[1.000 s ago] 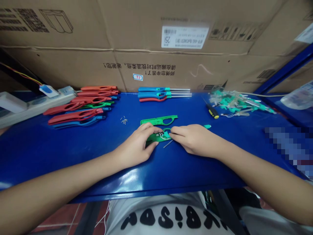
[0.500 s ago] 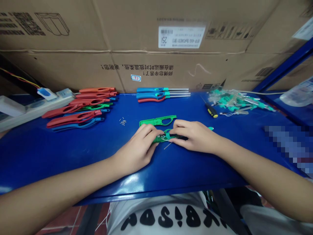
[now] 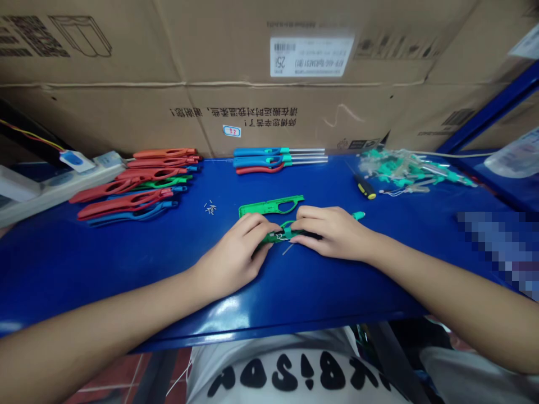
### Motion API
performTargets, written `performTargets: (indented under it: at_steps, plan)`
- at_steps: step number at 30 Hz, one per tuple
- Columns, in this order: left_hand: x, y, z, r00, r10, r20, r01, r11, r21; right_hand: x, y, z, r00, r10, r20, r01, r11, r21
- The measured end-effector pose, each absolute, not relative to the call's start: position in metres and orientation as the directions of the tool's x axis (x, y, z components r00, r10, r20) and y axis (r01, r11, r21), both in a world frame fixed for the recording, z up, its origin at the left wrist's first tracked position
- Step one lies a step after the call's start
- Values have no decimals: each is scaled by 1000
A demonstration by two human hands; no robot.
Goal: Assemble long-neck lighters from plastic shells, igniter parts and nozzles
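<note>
1. Closing the left hand [image 3: 238, 251] tighter than a second ago, gripping a green plastic handle half [image 3: 270, 238] near the middle of a glossy blue tabletop [image 3: 303, 294].
2. Pinching a teal plastic insert [image 3: 288, 232] beside thin white wires [image 3: 279, 237] with the right hand [image 3: 337, 233].
3. Working just short of a hollow green plastic half-shell [image 3: 265, 209].
4. Leaving open room before the tabletop's front edge.
</note>
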State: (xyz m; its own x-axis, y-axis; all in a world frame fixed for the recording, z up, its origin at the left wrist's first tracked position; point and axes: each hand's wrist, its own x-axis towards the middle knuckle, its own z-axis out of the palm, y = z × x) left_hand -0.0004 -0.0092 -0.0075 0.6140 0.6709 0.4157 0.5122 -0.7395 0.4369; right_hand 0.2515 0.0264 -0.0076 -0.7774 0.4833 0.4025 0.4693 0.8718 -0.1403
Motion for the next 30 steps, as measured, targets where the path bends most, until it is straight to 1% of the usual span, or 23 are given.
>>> performTargets:
  at_steps: [9,13,17,22,25,27,30]
  plan:
    - [-1,-8,-8,607,666,434,508,-745,433,252,27,-8,-783,462,416,442,884,-150]
    - [-2,-7,-10,612,652,448,498,-757,422,252,28,-8,-783,463,416,453,882,-130]
    - [-2,-6,-10,612,652,447,497,-757,424,251,26,-7,-801,465,377,469,879,-88]
    - [-1,-6,-9,612,656,442,500,-754,426,248,23,-3,-826,471,309,501,865,21]
    - [0,-7,-8,609,668,427,517,-743,425,247,22,-2,-833,466,299,507,859,73]
    - [0,-7,-7,603,676,424,525,-736,428,247,23,-3,-835,459,304,503,860,85]
    - [0,-7,-7,599,679,424,528,-733,428,248,24,-5,-830,457,318,501,863,66]
